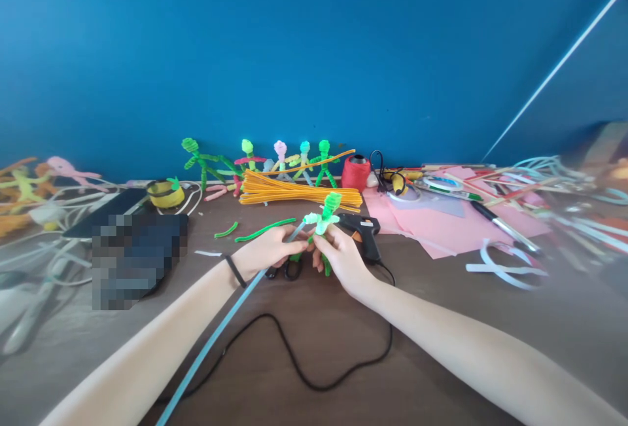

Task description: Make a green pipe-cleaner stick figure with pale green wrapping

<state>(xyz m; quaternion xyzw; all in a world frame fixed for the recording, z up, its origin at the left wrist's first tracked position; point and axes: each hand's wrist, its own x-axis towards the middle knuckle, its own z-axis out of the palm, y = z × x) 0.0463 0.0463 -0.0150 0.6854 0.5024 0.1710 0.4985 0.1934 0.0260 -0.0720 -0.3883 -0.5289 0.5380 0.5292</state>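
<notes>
A small green pipe-cleaner figure (332, 205) with a pale, mint-coloured upper body stands upright between my two hands. My right hand (347, 261) pinches it at the body, thumb and fingers closed. My left hand (269, 247), fingers bent and closed, grips a long light-blue strip (216, 341). This strip runs from the figure's arm under my left hand and down to the lower edge of view. Green legs show partly below my fingers; the exact fingertip contact is hidden. Black scissor-like handles (293, 271) lie partly covered beneath my hands.
Behind my hands lie an orange pipe-cleaner bundle (299, 192) and a black glue gun (366, 230), its cord (314, 387) looping forward. Several finished figures (324, 158) line the blue wall. Left are a dark pixelated object (142, 259) and yellow tape (165, 194); right, pink paper (417, 226).
</notes>
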